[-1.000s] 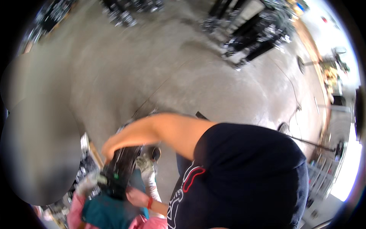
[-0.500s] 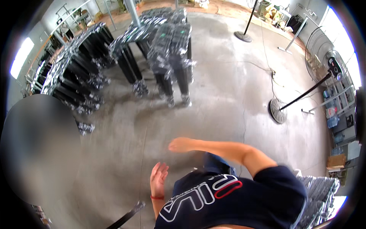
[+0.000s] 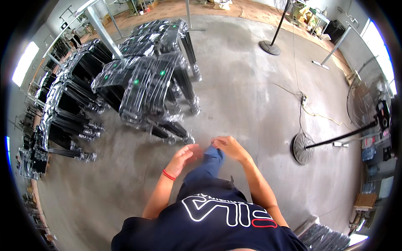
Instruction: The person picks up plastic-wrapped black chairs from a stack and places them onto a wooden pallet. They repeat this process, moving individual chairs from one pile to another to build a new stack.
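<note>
My left hand point(image 3: 183, 159), with a red band at its wrist, is held in front of my body. Its fingers are apart and slightly blurred, and it holds nothing visible. Opposite it, my right hand point(image 3: 230, 147) is raised above my blue trouser leg point(image 3: 205, 167). Its fingers curl inward, and whatever they may hold is hidden. Closest to the hands is a stack of black, plastic-wrapped frames point(image 3: 144, 85) with long legs and small green marks. A gap of floor lies between the hands and these frames.
More wrapped black frames point(image 3: 63, 108) stand in rows at left. A metal post point(image 3: 102, 33) rises beside the stack. At right are a standing fan point(image 3: 372, 121) on a round base point(image 3: 302, 148), and a cable point(image 3: 299, 83) along the floor. Another wrapped bundle point(image 3: 324, 238) lies behind me at lower right.
The view has shifted, and the stack of wrapped frames appears nearer. Both hands have come up closer together in front of my body. A blurred round shape at left has left the view.
</note>
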`<state>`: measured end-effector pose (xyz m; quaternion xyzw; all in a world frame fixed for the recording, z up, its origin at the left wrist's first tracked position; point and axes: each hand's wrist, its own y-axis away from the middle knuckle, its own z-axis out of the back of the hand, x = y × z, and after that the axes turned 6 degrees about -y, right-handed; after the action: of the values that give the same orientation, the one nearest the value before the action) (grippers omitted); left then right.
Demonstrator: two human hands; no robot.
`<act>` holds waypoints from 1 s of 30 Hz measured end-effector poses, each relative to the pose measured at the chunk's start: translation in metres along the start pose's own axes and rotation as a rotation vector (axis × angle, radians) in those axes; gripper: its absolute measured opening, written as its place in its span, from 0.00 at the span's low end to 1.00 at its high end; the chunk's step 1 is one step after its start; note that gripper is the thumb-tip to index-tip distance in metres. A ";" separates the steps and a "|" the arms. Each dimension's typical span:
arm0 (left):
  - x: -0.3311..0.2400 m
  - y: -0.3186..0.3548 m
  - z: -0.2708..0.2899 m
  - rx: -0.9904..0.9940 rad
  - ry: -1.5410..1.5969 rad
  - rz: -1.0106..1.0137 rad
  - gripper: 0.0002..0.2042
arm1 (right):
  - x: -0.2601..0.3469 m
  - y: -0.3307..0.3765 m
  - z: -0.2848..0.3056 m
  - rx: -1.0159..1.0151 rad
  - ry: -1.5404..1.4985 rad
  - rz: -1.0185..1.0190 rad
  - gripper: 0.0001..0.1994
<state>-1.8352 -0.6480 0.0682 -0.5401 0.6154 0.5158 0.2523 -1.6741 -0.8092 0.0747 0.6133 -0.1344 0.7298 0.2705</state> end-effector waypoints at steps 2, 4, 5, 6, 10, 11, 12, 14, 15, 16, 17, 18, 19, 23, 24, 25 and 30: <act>-0.024 -0.062 0.011 -0.043 0.018 -0.050 0.18 | -0.006 -0.052 0.044 0.014 0.016 -0.004 0.12; -0.048 -0.126 0.025 -0.079 0.066 -0.095 0.18 | -0.003 -0.100 0.087 0.027 0.108 -0.049 0.13; -0.062 -0.158 0.029 -0.116 0.056 -0.109 0.18 | -0.004 -0.123 0.109 0.019 0.119 -0.034 0.13; -0.080 -0.185 0.029 -0.107 0.024 -0.149 0.18 | -0.011 -0.139 0.129 0.022 0.129 -0.043 0.13; -0.163 -0.287 0.031 -0.055 -0.023 -0.219 0.18 | -0.030 -0.205 0.215 -0.007 0.134 -0.148 0.12; -0.180 -0.306 0.032 -0.052 -0.030 -0.217 0.18 | -0.035 -0.220 0.235 0.001 0.083 -0.191 0.12; -0.197 -0.326 0.034 -0.051 -0.043 -0.224 0.18 | -0.041 -0.234 0.254 0.009 0.035 -0.225 0.12; -0.220 -0.364 0.046 -0.068 -0.043 -0.233 0.17 | -0.054 -0.263 0.292 0.031 -0.030 -0.296 0.13; -0.228 -0.383 0.056 -0.097 -0.038 -0.242 0.17 | -0.063 -0.279 0.310 0.041 -0.045 -0.335 0.13; -0.236 -0.401 0.065 -0.129 -0.031 -0.252 0.17 | -0.070 -0.302 0.327 0.055 -0.059 -0.374 0.13; -0.242 -0.422 0.074 -0.159 -0.021 -0.261 0.17 | -0.072 -0.330 0.345 0.077 -0.039 -0.392 0.13; -0.249 -0.438 0.082 -0.220 -0.042 -0.255 0.18 | -0.070 -0.356 0.363 0.103 -0.013 -0.411 0.13; -0.251 -0.456 0.095 -0.247 -0.027 -0.271 0.18 | -0.070 -0.384 0.379 0.133 0.014 -0.430 0.13; -0.277 -0.516 0.114 -0.474 0.102 -0.308 0.19 | -0.075 -0.535 0.438 0.237 0.083 -0.251 0.13; -0.285 -0.530 0.117 -0.523 0.131 -0.331 0.19 | -0.060 -0.580 0.444 0.285 0.218 -0.189 0.13; -0.292 -0.539 0.119 -0.553 0.155 -0.350 0.19 | -0.038 -0.620 0.443 0.327 0.351 -0.130 0.13; -0.324 -0.585 0.135 -0.705 0.270 -0.428 0.18 | 0.038 -0.792 0.375 0.599 0.386 0.119 0.13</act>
<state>-1.2339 -0.3267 0.0913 -0.7713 0.3031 0.5551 0.0710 -0.9262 -0.3510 0.0837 0.5075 0.1036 0.8535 0.0563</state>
